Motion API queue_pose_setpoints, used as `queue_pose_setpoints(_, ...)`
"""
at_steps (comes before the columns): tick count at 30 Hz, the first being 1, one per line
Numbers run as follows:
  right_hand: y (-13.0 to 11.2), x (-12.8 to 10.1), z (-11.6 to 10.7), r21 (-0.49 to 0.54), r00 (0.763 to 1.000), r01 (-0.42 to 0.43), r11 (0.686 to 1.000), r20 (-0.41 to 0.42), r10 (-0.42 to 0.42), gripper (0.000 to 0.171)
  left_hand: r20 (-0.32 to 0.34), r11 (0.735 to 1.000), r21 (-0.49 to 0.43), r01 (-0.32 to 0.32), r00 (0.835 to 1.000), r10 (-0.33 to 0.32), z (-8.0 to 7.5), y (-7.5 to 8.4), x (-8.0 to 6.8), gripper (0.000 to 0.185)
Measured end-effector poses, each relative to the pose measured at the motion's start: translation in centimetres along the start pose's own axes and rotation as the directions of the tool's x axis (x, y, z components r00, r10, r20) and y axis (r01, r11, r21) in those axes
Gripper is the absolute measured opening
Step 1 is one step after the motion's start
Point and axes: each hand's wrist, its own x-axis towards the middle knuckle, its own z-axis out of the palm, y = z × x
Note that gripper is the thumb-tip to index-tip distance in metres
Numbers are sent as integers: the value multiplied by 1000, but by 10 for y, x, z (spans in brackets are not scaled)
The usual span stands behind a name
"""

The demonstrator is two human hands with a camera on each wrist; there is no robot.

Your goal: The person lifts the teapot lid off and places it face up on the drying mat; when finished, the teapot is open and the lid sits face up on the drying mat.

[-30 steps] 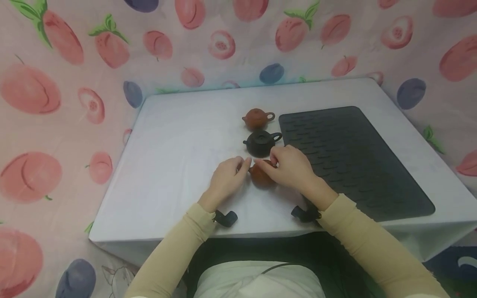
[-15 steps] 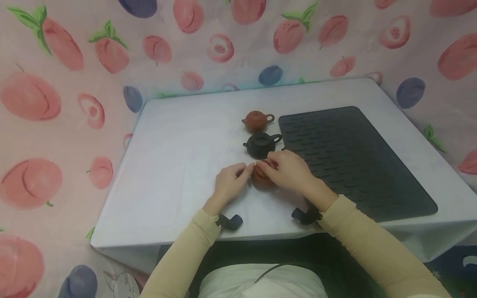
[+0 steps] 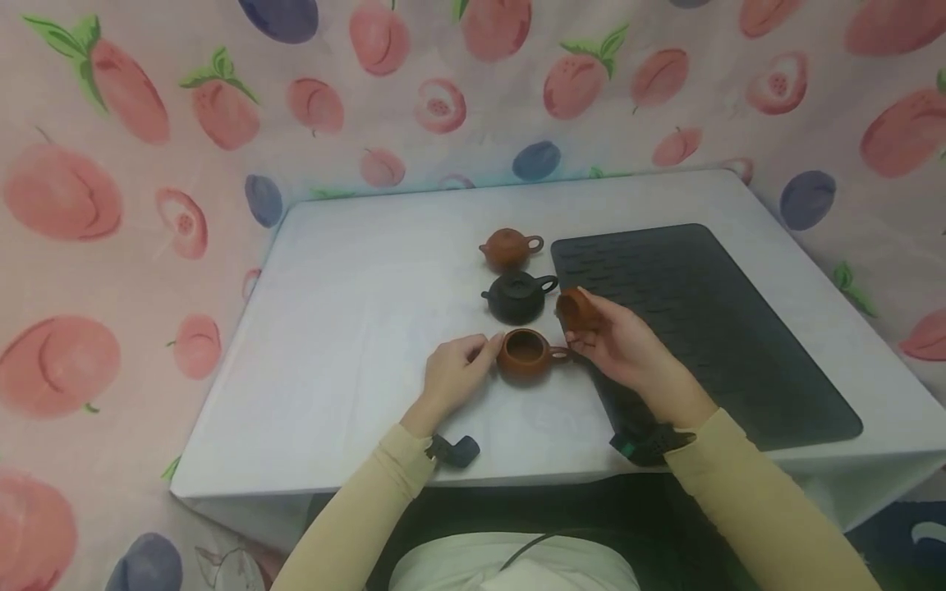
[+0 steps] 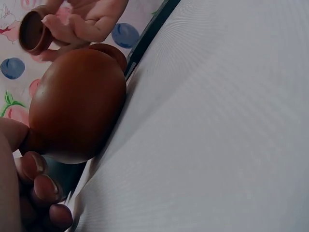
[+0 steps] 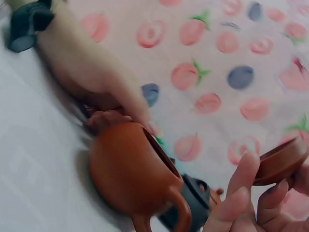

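A small brown clay teapot (image 3: 523,354) stands open on the white table, nearest me. My left hand (image 3: 488,350) pinches its spout side and steadies it. My right hand (image 3: 584,322) holds the teapot's brown lid (image 3: 571,309) lifted just right of the pot, above the pot's handle. In the left wrist view the pot's round body (image 4: 77,104) fills the left, with the lid (image 4: 33,31) held above it. From the right wrist the open mouth of the pot (image 5: 130,169) shows, and the lid (image 5: 281,162) sits in my fingers at the right.
A black teapot (image 3: 518,297) and another brown teapot (image 3: 509,247), both lidded, stand in a row behind the open one. A dark ribbed mat (image 3: 702,328) lies to the right on the table (image 3: 355,304). Fruit-print cloth (image 3: 148,164) hangs around the table.
My right hand has lifted the lid off the near brown teapot and moved it up and to the right. The left hand has stayed at the spout.
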Motion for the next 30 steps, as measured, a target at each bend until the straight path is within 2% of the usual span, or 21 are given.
queue_pose_setpoints(2, -2, -4, -11, 199, 999, -32, 980, 26, 27, 27, -2, 1000, -1, -1, 1000, 1, -1, -1, -1, 53)
queue_pose_setpoints(3, -3, -6, -17, 259, 999, -41, 965, 36, 32, 27, -3, 1000, 3, -1, 1000, 1, -1, -1, -2, 53)
queue_pose_setpoints(5, -7, -11, -30, 315, 999, -50, 948, 37, 40, 28, -3, 1000, 6, -6, 1000, 6, -1, -2, -2, 53)
queue_pose_setpoints(11, -28, -28, -72, 356, 998, -36, 934, -28, 49, 29, -10, 1000, 18, -25, 1000, 26, 2, -4, 0, 54)
queue_pose_setpoints(15, -48, -38, -102, 418, 993, 0, 908, -107, 50, 26, -15, 999, 27, -23, 1000, 23, 3, -2, -1, 54)
queue_pose_setpoints(19, -64, -42, -129, 374, 985, 46, 926, -172, 21, 23, -6, 999, 36, -3, 1000, 3, 4, -1, -2, 54)
queue_pose_setpoints(21, -69, -42, -138, 293, 980, 83, 952, -198, -25, 20, -6, 999, 37, 4, 1000, -3, 4, 0, -3, 54)
queue_pose_setpoints(23, -72, -43, -144, 165, 964, 142, 976, -246, -99, 14, -12, 999, 36, 3, 1000, -3, 3, 0, -3, 53)
queue_pose_setpoints(25, -76, -47, -150, -19, 934, 189, 982, -305, -186, 10, -19, 999, 34, 1, 1000, 0, 2, 1, -2, 52)
queue_pose_setpoints(26, -78, -49, -152, -149, 910, 195, 970, -342, -235, 11, -21, 999, 33, 0, 1000, 1, 2, 1, -2, 52)
queue_pose_setpoints(28, -82, -54, -159, -400, 850, 158, 903, -410, -330, 19, -19, 999, 36, -2, 1000, 3, 1, 1, -1, 52)
queue_pose_setpoints(29, -84, -56, -162, -523, 822, 109, 845, -431, -373, 24, -17, 999, 35, -3, 1000, 3, 1, 1, -1, 52)
queue_pose_setpoints(30, -85, -59, -166, -636, 791, 27, 771, -458, -406, 33, -15, 999, 33, -2, 1000, 3, 2, 1, -1, 52)
